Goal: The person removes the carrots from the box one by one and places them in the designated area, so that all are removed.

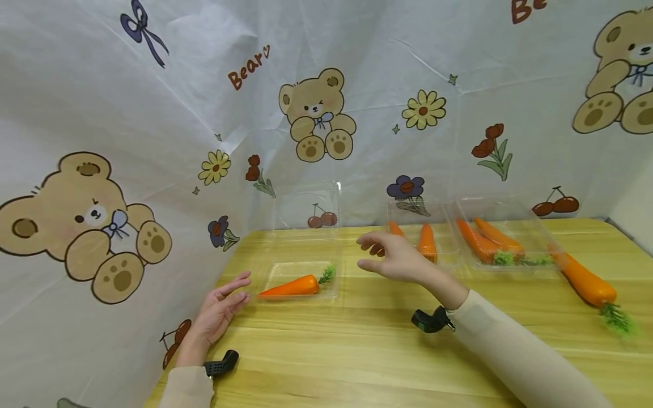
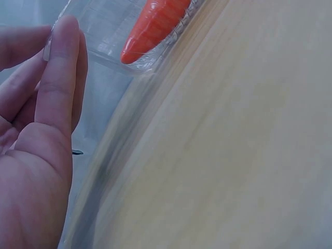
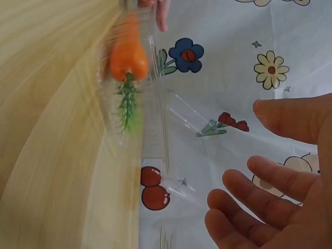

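Note:
My left hand (image 1: 216,314) is at the left side of a clear plastic container (image 1: 330,293), its fingers fairly straight. In the left wrist view the fingertips (image 2: 65,39) overlap the container's edge; whether they touch it I cannot tell. Inside lies one orange carrot (image 1: 293,286) with a green top, the tip pointing left. The container's clear lid (image 1: 306,195) stands raised at the back. My right hand (image 1: 395,258) hovers to the right of this container, holding nothing. Its fingers (image 3: 270,199) are loosely bent, with the thumb apart.
A second clear container (image 1: 446,258) holds carrots, partly behind the right hand. Another (image 1: 530,229) beside it holds two carrots (image 1: 497,241). A loose carrot (image 1: 586,280) lies on the wooden table (image 1: 326,351) at far right. Bear-printed cloth (image 1: 204,85) hangs behind and at left.

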A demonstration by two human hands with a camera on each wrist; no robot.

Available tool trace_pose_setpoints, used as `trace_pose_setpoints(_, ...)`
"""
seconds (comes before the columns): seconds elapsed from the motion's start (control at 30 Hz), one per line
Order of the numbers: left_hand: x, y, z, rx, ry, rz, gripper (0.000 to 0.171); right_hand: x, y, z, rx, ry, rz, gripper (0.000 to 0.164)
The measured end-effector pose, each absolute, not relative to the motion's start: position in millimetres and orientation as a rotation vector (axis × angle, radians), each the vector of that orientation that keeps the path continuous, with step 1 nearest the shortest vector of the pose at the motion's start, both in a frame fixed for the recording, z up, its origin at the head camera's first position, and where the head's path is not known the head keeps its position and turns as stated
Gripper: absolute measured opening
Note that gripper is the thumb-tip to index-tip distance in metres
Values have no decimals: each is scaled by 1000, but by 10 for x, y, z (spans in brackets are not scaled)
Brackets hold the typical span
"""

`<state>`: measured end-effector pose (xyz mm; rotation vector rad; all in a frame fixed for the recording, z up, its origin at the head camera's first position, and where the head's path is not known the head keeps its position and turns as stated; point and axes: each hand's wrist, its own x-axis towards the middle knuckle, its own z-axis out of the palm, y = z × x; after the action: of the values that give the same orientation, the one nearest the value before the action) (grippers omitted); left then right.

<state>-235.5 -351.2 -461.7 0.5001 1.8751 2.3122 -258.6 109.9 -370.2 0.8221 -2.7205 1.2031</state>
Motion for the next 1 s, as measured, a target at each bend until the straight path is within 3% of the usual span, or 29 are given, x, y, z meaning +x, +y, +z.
trace_pose_setpoints(1.0,-2371,-3517,-4626,471,1849,2324,40,-3045,201,-3807,1452,-2801,1588,40)
